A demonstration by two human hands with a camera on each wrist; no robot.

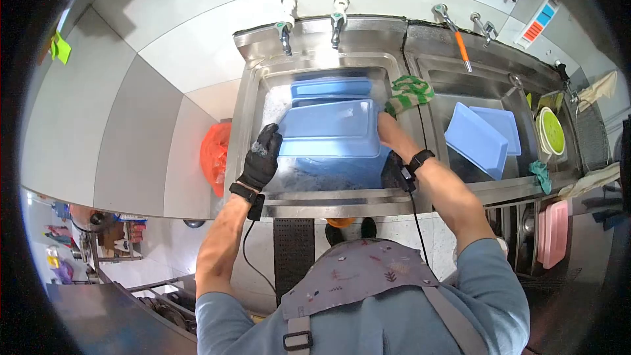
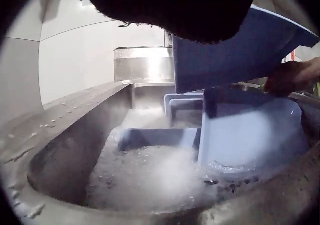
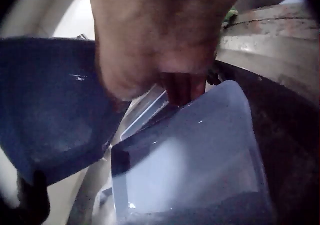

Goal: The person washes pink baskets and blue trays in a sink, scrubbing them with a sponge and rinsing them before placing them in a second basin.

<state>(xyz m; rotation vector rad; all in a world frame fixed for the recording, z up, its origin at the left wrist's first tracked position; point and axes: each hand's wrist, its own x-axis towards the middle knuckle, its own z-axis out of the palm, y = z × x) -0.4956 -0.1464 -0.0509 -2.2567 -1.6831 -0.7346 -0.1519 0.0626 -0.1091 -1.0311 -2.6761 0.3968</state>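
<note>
A blue tray (image 1: 327, 120) is held tilted above the left sink, its underside facing up. On its left edge, the black-gloved left hand (image 1: 261, 158) grips it; suds cling to the glove. The bare right hand (image 1: 390, 133) holds the right edge, its fingers curled and partly hidden in the right wrist view. Below, another blue tray (image 2: 250, 135) leans in the sudsy water, with more blue trays (image 2: 185, 105) standing behind it. The glove (image 2: 185, 10) covers the top of the left wrist view, against the raised tray (image 2: 230, 55).
Two blue trays (image 1: 476, 140) lie in the right sink, near a green-and-white round container (image 1: 551, 131) and a teal cloth (image 1: 541, 176). A green-striped cloth (image 1: 411, 92) lies on the divider. Taps (image 1: 284, 36) line the back; a red bag (image 1: 215, 158) is at left.
</note>
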